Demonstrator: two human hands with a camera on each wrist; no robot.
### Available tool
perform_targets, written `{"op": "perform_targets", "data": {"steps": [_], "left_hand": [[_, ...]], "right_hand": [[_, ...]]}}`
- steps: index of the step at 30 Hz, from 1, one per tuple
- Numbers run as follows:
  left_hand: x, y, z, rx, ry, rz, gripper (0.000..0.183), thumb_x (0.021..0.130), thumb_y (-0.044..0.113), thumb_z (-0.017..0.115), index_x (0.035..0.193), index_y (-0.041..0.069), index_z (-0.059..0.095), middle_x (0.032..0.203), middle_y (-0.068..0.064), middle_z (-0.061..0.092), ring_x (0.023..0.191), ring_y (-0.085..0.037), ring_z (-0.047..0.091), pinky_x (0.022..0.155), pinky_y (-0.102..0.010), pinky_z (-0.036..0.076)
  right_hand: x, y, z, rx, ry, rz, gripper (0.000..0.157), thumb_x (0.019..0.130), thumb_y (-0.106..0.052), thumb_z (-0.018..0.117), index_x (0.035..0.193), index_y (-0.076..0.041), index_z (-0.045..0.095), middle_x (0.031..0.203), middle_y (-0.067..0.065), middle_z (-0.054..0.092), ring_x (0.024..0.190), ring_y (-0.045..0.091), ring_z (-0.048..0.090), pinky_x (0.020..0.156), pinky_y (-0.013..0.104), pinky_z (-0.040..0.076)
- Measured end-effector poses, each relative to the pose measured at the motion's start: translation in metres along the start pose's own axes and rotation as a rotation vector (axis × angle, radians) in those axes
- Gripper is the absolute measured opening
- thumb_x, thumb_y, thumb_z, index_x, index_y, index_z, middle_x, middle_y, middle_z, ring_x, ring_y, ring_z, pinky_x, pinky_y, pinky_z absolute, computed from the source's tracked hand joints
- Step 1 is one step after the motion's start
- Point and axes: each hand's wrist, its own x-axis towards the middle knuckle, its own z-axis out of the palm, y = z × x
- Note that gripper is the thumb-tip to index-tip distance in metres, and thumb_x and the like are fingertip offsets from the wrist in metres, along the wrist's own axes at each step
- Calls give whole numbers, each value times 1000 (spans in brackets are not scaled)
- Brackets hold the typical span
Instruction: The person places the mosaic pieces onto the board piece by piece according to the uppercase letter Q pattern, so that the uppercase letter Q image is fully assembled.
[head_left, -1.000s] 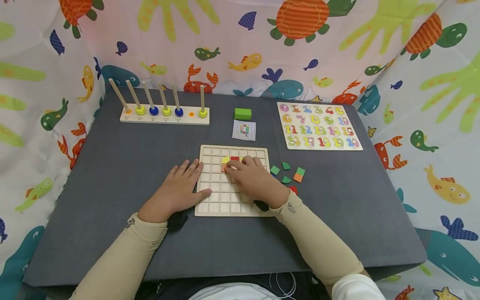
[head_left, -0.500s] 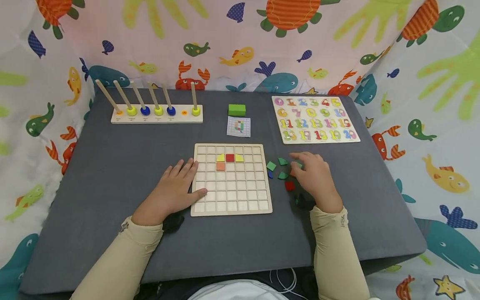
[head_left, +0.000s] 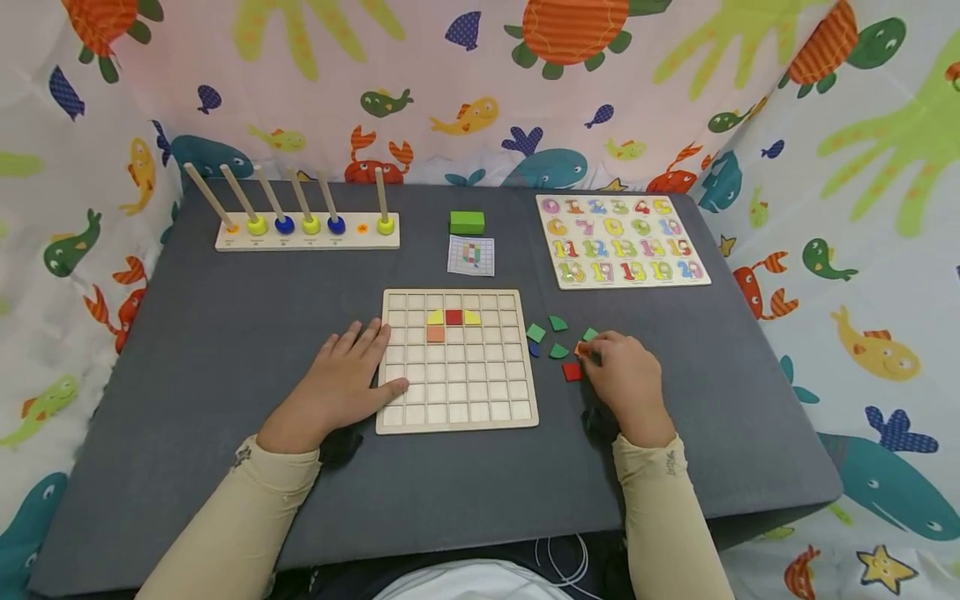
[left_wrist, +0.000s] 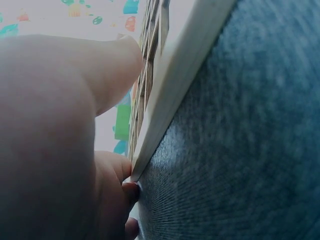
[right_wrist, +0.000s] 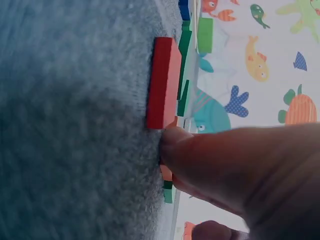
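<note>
A wooden grid board [head_left: 456, 414] lies on the table, holding a red square tile [head_left: 453, 317], an orange square tile [head_left: 436, 334] and two yellow tiles. My left hand [head_left: 337, 379] rests flat on the board's left edge, fingers spread and thumb on the grid; the left wrist view shows the thumb [left_wrist: 117, 65] over the edge. Right of the board, my right hand [head_left: 626, 383] pinches a small orange tile [head_left: 581, 347] at the table surface. Its thumb [right_wrist: 180, 150] partly covers that tile in the right wrist view, beside a loose red tile [right_wrist: 162, 85].
Several green tiles [head_left: 558, 352] and a blue one [head_left: 534, 348] lie loose between board and right hand. Behind stand a pattern card [head_left: 471, 256], a green block [head_left: 467, 222], a peg stand [head_left: 307, 239] with rings, and a number board [head_left: 622, 242].
My right hand has left the grid, where the orange tile stays, and moved right to the loose tiles, its fingers closing on another orange one. The left hand stays on the board.
</note>
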Motion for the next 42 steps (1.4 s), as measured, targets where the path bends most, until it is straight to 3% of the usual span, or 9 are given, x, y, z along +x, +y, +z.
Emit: {"op": "perform_targets", "data": {"steps": [6,9,13,23,27,30,33,37,42], "left_hand": [[0,5,-4,-14,-14,18,101,104,71,48,172,6,13,177,-17,10,162,-43,7,127,-62,5],[0,9,-9,-19,-22,20,99,105,67,52,171,5,14,177,-17,11,162,-42,7,128,-62,5],[0,10,-11,-23,-32,19,99,105,66,53,171,5,13,177,-17,10,162,-42,7,127,-63,5],[2,4,-5,-16,-34,-1,100,104,70,50,172,8,11,178,-14,9,163,-40,5,128,-61,5],[2,6,-6,-28,-34,6,100,104,68,52,172,8,11,178,-15,9,163,-41,5,128,-62,4],[1,7,-9,-29,-34,5,99,105,66,52,172,7,10,178,-15,8,162,-41,4,128,-62,3],[0,9,-11,-21,-32,-4,99,105,65,52,172,6,10,178,-15,8,162,-41,4,128,-62,3],[-2,7,-13,-24,-33,-14,99,105,65,52,172,5,11,178,-16,9,162,-42,4,128,-62,3],[-5,6,-14,-27,-30,-15,97,106,63,52,171,4,13,177,-17,11,162,-42,6,128,-62,5]], "right_hand": [[-8,-8,1,13,201,-77,11,93,-10,84,103,-5,86,99,11,78,73,29,71,49,46,53],[-12,-23,3,57,244,-174,12,92,-11,86,102,-7,86,97,9,78,67,24,67,46,41,50],[-15,-48,10,69,199,-338,14,91,-17,88,100,-7,86,93,7,77,70,22,66,50,37,52],[-5,-86,15,41,-9,-519,7,92,-13,87,98,-12,85,101,2,77,86,23,68,69,36,59],[-4,-87,13,86,-37,-504,14,92,-9,86,105,-11,84,101,4,74,87,23,65,72,37,59],[-5,-82,12,88,-10,-437,16,91,-8,87,106,-7,83,101,5,74,89,24,67,77,38,59],[-5,-80,10,52,23,-411,15,91,-11,87,106,-8,85,103,6,77,89,26,67,70,38,57],[-2,-87,9,1,34,-450,17,93,-19,86,110,-14,87,104,2,80,87,24,67,61,35,50],[5,-103,14,-48,14,-530,18,91,-22,88,108,-18,87,104,-2,79,86,23,66,62,32,49]]}}
